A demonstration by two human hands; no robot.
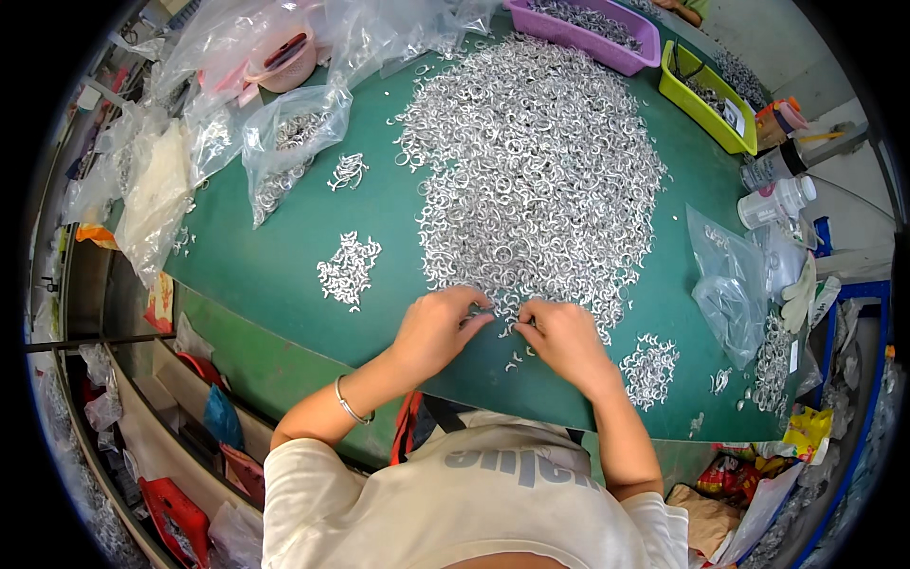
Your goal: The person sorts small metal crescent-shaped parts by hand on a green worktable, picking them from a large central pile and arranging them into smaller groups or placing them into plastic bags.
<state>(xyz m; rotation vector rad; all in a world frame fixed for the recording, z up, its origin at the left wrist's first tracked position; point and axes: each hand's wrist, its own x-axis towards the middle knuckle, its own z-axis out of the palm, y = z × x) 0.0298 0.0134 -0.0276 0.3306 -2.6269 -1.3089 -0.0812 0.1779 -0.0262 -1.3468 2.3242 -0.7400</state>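
A broad heap of small silver curved metal pieces (540, 161) covers the middle of the green table (379, 209). At its near edge my left hand (439, 327) rests with thumb and forefinger curved and a gap between them; no piece shows in it. Facing it, just to the right, is my right hand (561, 343) with its fingers curled in, so whatever they hold is hidden. Loose pieces lie between the two hands, and a few stray ones (514, 360) sit just below. A smaller pile (649, 372) is beside my right wrist, and another pile (349, 270) lies left of my left hand.
A purple basket (588, 36) and a lime-green basket (706, 100) stand at the far edge. Far left are a clear bag of pieces (294, 142) and a pink basket (287, 66). A flat plastic bag (728, 284) and white bottle (775, 201) lie right. Another person's hand shows at top right.
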